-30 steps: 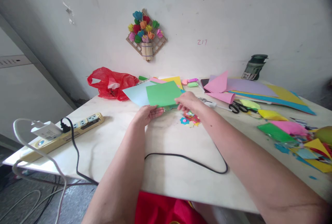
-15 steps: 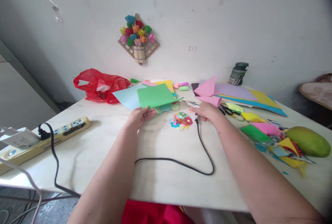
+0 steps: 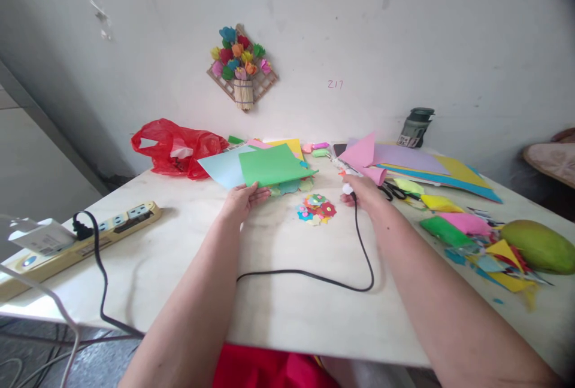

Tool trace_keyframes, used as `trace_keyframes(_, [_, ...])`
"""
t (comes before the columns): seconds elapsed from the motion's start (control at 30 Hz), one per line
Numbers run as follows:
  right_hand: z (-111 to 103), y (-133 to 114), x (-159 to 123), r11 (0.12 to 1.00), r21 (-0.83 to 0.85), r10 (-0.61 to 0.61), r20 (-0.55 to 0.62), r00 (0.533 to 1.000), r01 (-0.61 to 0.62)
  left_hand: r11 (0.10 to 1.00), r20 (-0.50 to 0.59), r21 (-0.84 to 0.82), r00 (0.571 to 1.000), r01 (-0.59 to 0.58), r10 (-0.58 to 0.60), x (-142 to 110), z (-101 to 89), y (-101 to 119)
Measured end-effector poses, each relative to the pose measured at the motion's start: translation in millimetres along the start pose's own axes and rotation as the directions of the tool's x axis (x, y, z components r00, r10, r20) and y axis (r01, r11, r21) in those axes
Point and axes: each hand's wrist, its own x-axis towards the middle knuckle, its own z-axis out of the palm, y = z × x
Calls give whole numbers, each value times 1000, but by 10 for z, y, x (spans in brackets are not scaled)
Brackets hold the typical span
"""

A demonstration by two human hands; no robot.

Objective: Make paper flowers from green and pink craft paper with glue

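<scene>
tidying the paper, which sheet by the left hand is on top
The large green sheet, at the left hand; it covers parts of the light blue sheet and the yellow sheet beyond.

Green sheet [image 3: 272, 164]; white corded tool [image 3: 347, 188]

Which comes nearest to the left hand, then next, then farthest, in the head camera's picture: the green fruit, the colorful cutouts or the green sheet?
1. Green sheet: touching the left hand.
2. Colorful cutouts: a little to its right.
3. Green fruit: well over to the right.
</scene>
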Motion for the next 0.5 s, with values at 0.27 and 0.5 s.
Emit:
trace_keyframes(0.27, [10, -181, -160, 875, 469, -126, -15, 992, 119, 998, -38, 55, 999, 14, -12, -6, -13, -9])
trace_keyframes(0.5, [108, -152, -265, 907, 399, -288, 348, 892, 137, 993, -56, 90, 996, 74, -69, -30, -13, 32])
